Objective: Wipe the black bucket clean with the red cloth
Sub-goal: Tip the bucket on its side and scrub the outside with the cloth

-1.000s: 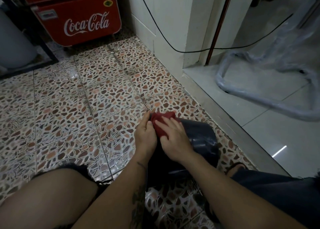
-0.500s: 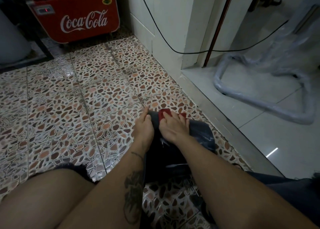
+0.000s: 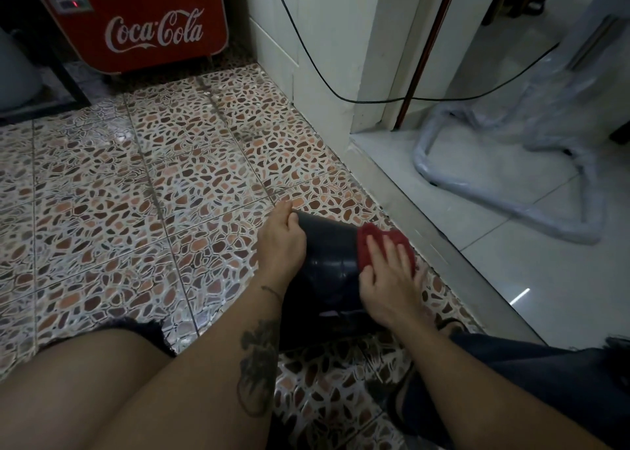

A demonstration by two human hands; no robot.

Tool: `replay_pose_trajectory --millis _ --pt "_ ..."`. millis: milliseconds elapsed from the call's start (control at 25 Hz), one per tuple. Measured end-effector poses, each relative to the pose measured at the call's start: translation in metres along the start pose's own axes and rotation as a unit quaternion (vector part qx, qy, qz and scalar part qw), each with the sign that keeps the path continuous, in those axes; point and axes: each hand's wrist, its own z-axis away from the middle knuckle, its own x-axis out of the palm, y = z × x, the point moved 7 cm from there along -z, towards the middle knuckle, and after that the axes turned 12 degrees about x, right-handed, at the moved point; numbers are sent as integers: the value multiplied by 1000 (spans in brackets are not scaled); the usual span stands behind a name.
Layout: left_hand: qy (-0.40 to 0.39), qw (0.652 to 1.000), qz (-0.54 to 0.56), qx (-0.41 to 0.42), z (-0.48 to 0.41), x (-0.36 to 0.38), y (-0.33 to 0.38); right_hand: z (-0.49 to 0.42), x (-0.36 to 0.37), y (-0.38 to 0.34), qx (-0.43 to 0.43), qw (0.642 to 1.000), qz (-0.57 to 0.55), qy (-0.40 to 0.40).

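The black bucket [image 3: 329, 255] lies on the patterned tile floor between my knees, its far end pointing away from me. My left hand [image 3: 281, 241] grips the bucket's left side, thumb at its far edge. My right hand [image 3: 385, 279] presses the red cloth [image 3: 373, 245] flat against the bucket's upper right side, fingers spread over it. Part of the cloth sticks out beyond my fingertips. My forearms hide the bucket's near end.
A red Coca-Cola cooler [image 3: 136, 23] stands at the back left. A white wall corner [image 3: 327, 57] with a black cable [image 3: 341, 97] is ahead. A metal door sill [image 3: 443, 255] runs along the right, with a plastic-wrapped chair frame [image 3: 511, 183] beyond it. My bare knee [image 3: 85, 381] is low left.
My right hand has slid the red cloth from the bucket's top middle over to its right side. My left hand stays on the bucket's left edge.
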Motion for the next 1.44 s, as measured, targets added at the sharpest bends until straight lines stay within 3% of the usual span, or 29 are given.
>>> replay_pose_trajectory --millis 160,240,360,440,520,720,800,880,1040,1440 --pt "-90 993 -39 64 14 9 -1 -28 -11 1 119 991 -2 -58" --pt "-66 997 -15 40 13 8 -8 -15 -11 -33 67 996 -29 -58" --pt "-22 998 -37 34 9 3 -10 28 -2 -79 -82 994 -60 -44" --pt "18 996 -71 55 9 -2 -5 36 2 -77 -118 990 -50 -51" --pt "39 992 -97 70 5 -6 -1 24 2 -48 -88 994 -38 -41" --pt "47 992 -104 60 0 -4 1 0 4 37 90 991 -30 -91" --pt "48 992 -108 39 -1 -4 -2 13 8 19 94 988 -69 -97" --pt "41 990 -130 20 -6 -6 -2 32 16 -14 41 992 -85 -89" --pt "1 992 -125 29 -10 -3 -1 16 10 -29 -12 996 -53 -73" --pt "30 999 -2 14 0 -2 -5 -74 -16 7 157 974 -29 -160"
